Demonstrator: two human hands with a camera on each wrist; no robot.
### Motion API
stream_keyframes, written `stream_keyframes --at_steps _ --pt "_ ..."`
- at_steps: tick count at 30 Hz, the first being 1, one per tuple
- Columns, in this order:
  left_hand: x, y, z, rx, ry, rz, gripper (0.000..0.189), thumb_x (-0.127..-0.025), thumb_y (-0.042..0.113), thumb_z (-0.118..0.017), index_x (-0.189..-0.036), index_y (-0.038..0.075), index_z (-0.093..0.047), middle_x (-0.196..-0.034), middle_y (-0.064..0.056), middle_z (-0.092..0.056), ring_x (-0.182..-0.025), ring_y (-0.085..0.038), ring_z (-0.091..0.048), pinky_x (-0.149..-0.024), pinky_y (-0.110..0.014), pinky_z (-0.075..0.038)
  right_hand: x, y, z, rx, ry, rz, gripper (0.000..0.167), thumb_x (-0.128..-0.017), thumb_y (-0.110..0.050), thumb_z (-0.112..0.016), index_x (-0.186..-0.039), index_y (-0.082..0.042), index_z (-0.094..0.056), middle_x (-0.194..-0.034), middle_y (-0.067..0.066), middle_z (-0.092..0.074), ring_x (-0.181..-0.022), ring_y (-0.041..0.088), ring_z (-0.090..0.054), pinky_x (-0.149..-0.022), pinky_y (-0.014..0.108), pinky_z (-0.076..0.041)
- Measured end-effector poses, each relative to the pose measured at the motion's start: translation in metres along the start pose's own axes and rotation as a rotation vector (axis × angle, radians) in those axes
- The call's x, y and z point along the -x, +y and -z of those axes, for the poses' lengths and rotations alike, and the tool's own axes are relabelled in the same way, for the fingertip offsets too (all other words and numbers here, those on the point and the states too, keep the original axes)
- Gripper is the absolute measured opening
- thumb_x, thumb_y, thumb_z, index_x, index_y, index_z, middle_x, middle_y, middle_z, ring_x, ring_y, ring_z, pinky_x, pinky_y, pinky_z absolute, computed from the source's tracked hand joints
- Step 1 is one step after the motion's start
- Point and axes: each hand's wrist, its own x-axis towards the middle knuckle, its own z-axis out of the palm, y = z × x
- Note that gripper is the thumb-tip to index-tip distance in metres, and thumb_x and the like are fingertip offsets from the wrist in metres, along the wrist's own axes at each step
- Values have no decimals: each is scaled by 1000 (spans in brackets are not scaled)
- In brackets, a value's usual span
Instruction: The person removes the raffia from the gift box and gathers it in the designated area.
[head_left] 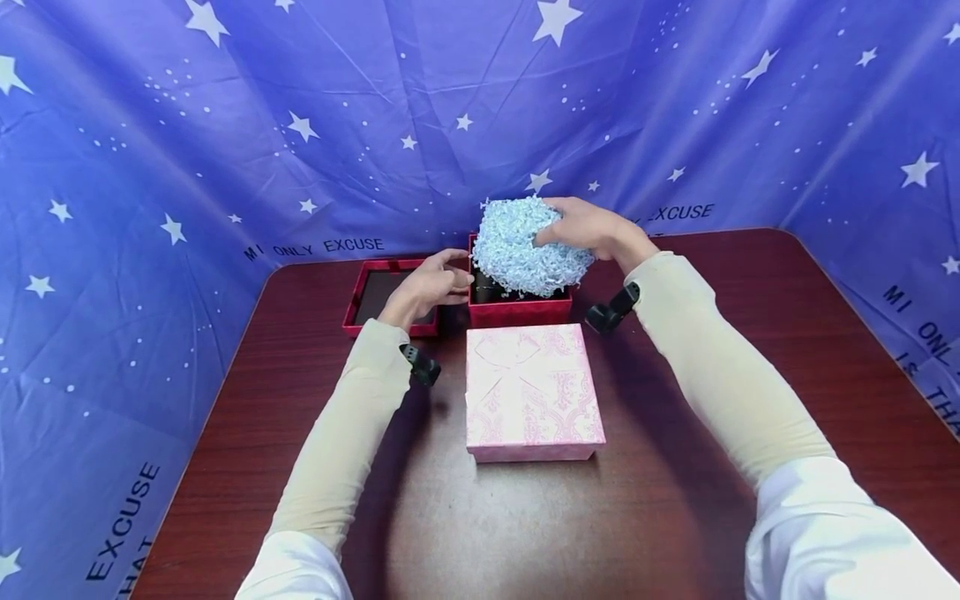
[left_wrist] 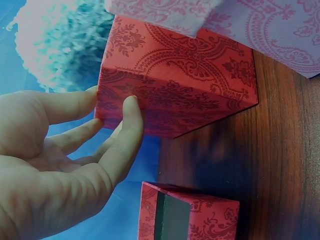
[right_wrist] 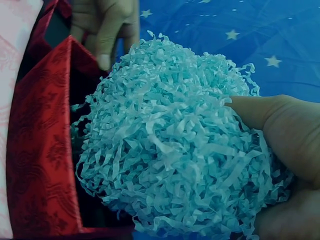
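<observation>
In the head view my right hand (head_left: 588,227) grips a big clump of light blue shredded paper (head_left: 521,250) above a red patterned box (head_left: 520,314). The clump covers much of the box's opening, and its lower strands hang over the dark inside. At the box's left wall is my left hand (head_left: 429,287); in the left wrist view its extended fingertips (left_wrist: 131,107) rest against the red side near the edge. From the right wrist view, the thumb (right_wrist: 260,110) of my right hand presses into the paper, while the other fingers are mostly hidden behind it.
A pink patterned box with a bow design (head_left: 532,392) sits directly in front of the red box. Left of the red box lies a red lid or tray with a dark inside (head_left: 378,296). A blue star-printed curtain (head_left: 420,108) stands behind the brown table (head_left: 435,533).
</observation>
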Motion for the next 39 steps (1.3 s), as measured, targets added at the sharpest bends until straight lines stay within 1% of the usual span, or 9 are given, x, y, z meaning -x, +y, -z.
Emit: stream_keyframes --at_steps 14,17,20,23,30,32,34,37,39 --pt "0 3 3 -7 16 1 59 -93 -6 -48 -147 11 -30 -136 -28 -42 -127 -38 -44 -104 -46 -45 26 -6 35 -13 67 34 88 -93 -23 -59 -154 -20 4 -161 -1 8 -147 24 -4 -119 51 -15" --pt "0 2 4 -18 20 3 59 -93 -6 -48 -147 11 -31 -136 -28 -43 -127 -38 -45 -103 -46 -45 32 -2 45 5 86 10 88 -93 -27 -59 -154 -23 4 -161 4 2 -107 18 -57 -91 34 -51" --pt "0 2 3 -18 17 2 59 -93 -6 -48 -147 11 -30 -135 -28 -43 -128 -38 -44 -104 -47 -45 39 5 54 30 105 -19 89 -93 -31 -59 -154 -26 4 -161 9 -6 -47 6 -34 -43 23 -38" --pt "0 2 1 -14 11 -3 59 -94 -6 -48 -147 11 -30 -135 -28 -44 -129 -38 -43 -104 -47 -44 47 12 63 33 119 -40 90 -92 -34 -59 -154 -26 6 -160 13 -9 -42 4 -20 -35 24 -27" --pt "-3 1 -2 -18 1 -12 59 -94 -5 -48 -147 13 -30 -138 -27 -43 -129 -37 -43 -103 -44 -46 65 32 84 43 156 -73 88 -94 -38 -57 -153 -28 7 -159 16 -8 -47 7 -32 -41 25 -37" --pt "-3 1 -2 -20 1 -12 59 -94 -5 -48 -147 13 -30 -138 -28 -43 -129 -37 -43 -103 -44 -46 69 39 88 12 158 -77 88 -94 -37 -57 -153 -27 8 -160 14 -1 -77 17 -56 -62 29 -50" --pt "-2 1 -3 -15 3 -9 59 -94 -5 -48 -147 13 -30 -139 -28 -42 -129 -38 -42 -104 -44 -45 72 46 90 -1 170 -88 90 -94 -38 -57 -153 -25 9 -160 13 5 -104 26 -56 -81 37 -52" --pt "-2 0 -2 -7 6 -1 59 -94 -6 -49 -147 12 -30 -137 -28 -43 -129 -39 -43 -104 -45 -45 74 58 92 -43 172 -105 92 -94 -38 -58 -152 -23 13 -159 8 17 -145 38 -2 -113 62 -20" --pt "-3 -1 -2 -8 8 2 59 -94 -6 -50 -147 12 -31 -136 -28 -44 -126 -38 -45 -104 -45 -45 74 68 93 -50 182 -116 93 -94 -38 -58 -151 -23 14 -158 9 19 -145 41 2 -113 66 -12"
